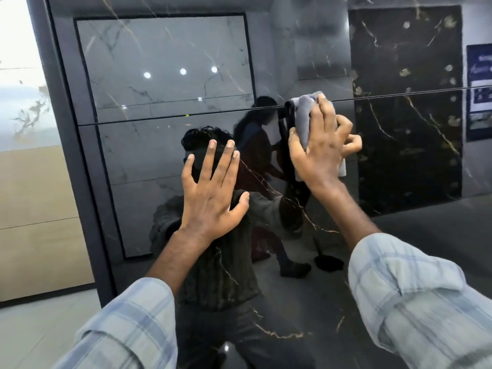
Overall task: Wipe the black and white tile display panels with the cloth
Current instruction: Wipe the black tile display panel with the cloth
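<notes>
While a pale tile (18, 83) stood at the far left, the left hand (213, 187) lay flat on the black panel (266, 310), fingers spread. Right of it, the right hand (319, 153) pressed the cloth (303, 115) to the panel at its seam (159, 119), fingers and thumb gripping the bunched fabric. Wiping seemed midway, though no streaks told cleaned from uncleaned. Reflections masked the gloss, and the panel's top and bottom were cut off.
</notes>
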The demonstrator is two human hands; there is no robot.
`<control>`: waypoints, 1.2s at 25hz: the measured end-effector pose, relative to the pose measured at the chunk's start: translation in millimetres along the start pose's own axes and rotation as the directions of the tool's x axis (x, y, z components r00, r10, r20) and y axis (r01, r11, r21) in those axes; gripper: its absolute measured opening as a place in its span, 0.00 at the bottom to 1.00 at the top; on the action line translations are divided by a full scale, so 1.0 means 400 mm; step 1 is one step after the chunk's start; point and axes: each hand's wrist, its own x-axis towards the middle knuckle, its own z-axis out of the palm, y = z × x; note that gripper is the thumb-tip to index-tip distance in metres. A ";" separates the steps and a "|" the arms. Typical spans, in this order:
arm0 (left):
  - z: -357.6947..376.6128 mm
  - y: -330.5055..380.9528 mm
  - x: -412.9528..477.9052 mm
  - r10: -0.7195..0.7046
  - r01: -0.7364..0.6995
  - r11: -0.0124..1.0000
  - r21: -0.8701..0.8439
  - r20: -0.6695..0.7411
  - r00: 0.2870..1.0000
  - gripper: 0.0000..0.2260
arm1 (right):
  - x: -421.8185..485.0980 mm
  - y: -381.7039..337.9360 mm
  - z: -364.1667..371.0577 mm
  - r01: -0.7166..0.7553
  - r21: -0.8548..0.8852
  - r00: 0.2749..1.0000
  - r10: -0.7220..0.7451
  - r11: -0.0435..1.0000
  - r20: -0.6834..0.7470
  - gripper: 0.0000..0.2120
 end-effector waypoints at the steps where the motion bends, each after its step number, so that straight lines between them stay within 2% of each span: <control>1: -0.011 -0.003 -0.001 -0.002 0.001 0.998 -0.058 -0.011 1.000 0.36 | -0.010 -0.034 0.004 -0.015 -0.016 1.000 0.015 1.000 0.013 0.30; 2: -0.023 -0.012 -0.004 -0.019 0.016 0.993 -0.118 -0.030 0.999 0.35 | -0.025 -0.076 0.009 0.050 -0.023 0.998 -0.050 0.998 0.028 0.30; 3: -0.034 -0.027 -0.011 -0.055 0.047 0.987 -0.154 -0.048 0.997 0.35 | -0.046 -0.112 0.016 0.184 -0.027 0.982 -0.183 0.982 0.040 0.30; 5: -0.051 -0.078 -0.036 -0.134 0.127 0.985 -0.117 -0.048 0.990 0.35 | -0.067 -0.129 0.024 0.510 -0.064 0.860 -0.507 0.858 0.058 0.30; 6: -0.054 -0.104 -0.051 -0.138 0.135 0.988 -0.068 -0.030 0.990 0.36 | -0.052 -0.114 0.024 0.599 -0.094 0.801 -0.596 0.795 0.062 0.30; 7: -0.053 -0.123 -0.064 -0.114 0.114 0.993 -0.016 -0.005 0.993 0.37 | -0.028 -0.097 0.019 0.607 -0.101 0.795 -0.603 0.789 0.065 0.30; 8: -0.050 -0.136 -0.075 -0.080 0.080 0.996 0.032 0.019 0.997 0.37 | -0.008 -0.090 0.018 0.516 -0.084 0.857 -0.514 0.853 0.043 0.30; 9: -0.045 -0.138 -0.080 -0.057 0.055 0.996 0.067 0.036 0.998 0.38 | -0.001 -0.100 0.019 0.346 -0.056 0.938 -0.346 0.936 0.022 0.30; 10: -0.040 -0.137 -0.081 -0.051 0.047 0.995 0.087 0.043 0.998 0.39 | -0.008 -0.128 0.023 0.195 -0.030 0.981 -0.195 0.980 0.003 0.30; 11: -0.035 -0.132 -0.081 -0.056 0.052 0.994 0.099 0.041 0.998 0.39 | -0.028 -0.168 0.032 0.172 -0.021 0.985 -0.172 0.985 -0.006 0.31; 12: -0.031 -0.126 -0.081 -0.067 0.063 0.992 0.105 0.032 0.997 0.39 | -0.061 -0.209 0.046 0.290 -0.027 0.957 -0.291 0.957 -0.011 0.30; 14: -0.027 -0.127 -0.083 -0.072 0.070 0.992 0.106 0.017 0.997 0.39 | -0.110 -0.232 0.059 0.641 -0.049 0.767 -0.641 0.766 0.010 0.28; 15: -0.027 -0.132 -0.085 -0.063 0.061 0.993 0.100 0.018 0.998 0.39 | -0.095 -0.210 0.055 0.718 -0.049 0.695 -0.718 0.694 0.021 0.27; 16: -0.029 -0.135 -0.085 -0.052 0.050 0.994 0.096 0.023 0.998 0.39 | -0.067 -0.184 0.045 0.712 -0.045 0.702 -0.712 0.701 0.015 0.27; 17: -0.033 -0.136 -0.085 -0.044 0.042 0.994 0.097 0.028 0.999 0.39 | -0.042 -0.166 0.036 0.621 -0.038 0.783 -0.622 0.783 -0.002 0.27; 18: -0.035 -0.134 -0.086 -0.042 0.038 0.994 0.098 0.031 0.999 0.38 | -0.027 -0.160 0.036 0.450 -0.019 0.892 -0.451 0.893 -0.019 0.27; 19: -0.037 -0.132 -0.089 -0.043 0.039 0.995 0.091 0.037 0.998 0.38 | -0.030 -0.170 0.036 0.273 -0.013 0.962 -0.274 0.962 -0.025 0.28; 20: -0.036 -0.129 -0.097 -0.045 0.041 0.996 0.078 0.045 0.998 0.38 | -0.046 -0.190 0.039 0.193 -0.016 0.981 -0.194 0.981 -0.027 0.28; 21: -0.033 -0.127 -0.109 -0.045 0.041 0.997 0.064 0.051 0.998 0.38 | -0.074 -0.210 0.048 0.241 -0.029 0.970 -0.241 0.970 -0.028 0.29; 22: -0.031 -0.126 -0.124 -0.041 0.038 0.998 0.053 0.052 0.998 0.38 | -0.108 -0.219 0.056 0.409 -0.034 0.912 -0.410 0.912 -0.022 0.29; 23: -0.029 -0.127 -0.139 -0.036 0.034 0.998 0.044 0.046 0.998 0.37 | -0.135 -0.211 0.056 0.614 -0.024 0.789 -0.614 0.789 0.003 0.29; 24: -0.029 -0.127 -0.151 -0.033 0.032 0.999 0.034 0.038 0.999 0.37 | -0.136 -0.186 0.052 0.758 -0.014 0.652 -0.758 0.652 0.027 0.28; 25: -0.029 -0.125 -0.162 -0.036 0.035 0.999 0.023 0.034 0.999 0.37 | -0.118 -0.158 0.044 0.813 -0.010 0.581 -0.812 0.582 0.046 0.27; 26: -0.029 -0.122 -0.168 -0.042 0.042 0.999 0.014 0.036 0.998 0.37 | -0.098 -0.136 0.038 0.781 -0.022 0.625 -0.780 0.625 0.042 0.26; 27: -0.031 -0.117 -0.173 -0.047 0.047 0.999 0.007 0.041 0.998 0.37 | -0.087 -0.126 0.038 0.647 -0.040 0.762 -0.647 0.761 0.019 0.25; 28: -0.031 -0.114 -0.178 -0.045 0.045 0.999 0.001 0.047 0.998 0.37 | -0.091 -0.128 0.039 0.444 -0.053 0.895 -0.446 0.894 -0.014 0.25; 29: -0.032 -0.113 -0.186 -0.035 0.036 0.999 -0.006 0.052 0.998 0.37 | -0.111 -0.140 0.043 0.300 -0.057 0.952 -0.302 0.952 -0.047 0.26; 30: -0.032 -0.111 -0.199 -0.019 0.020 1.000 -0.017 0.053 0.998 0.37 | -0.140 -0.155 0.050 0.289 -0.058 0.954 -0.292 0.956 -0.063 0.26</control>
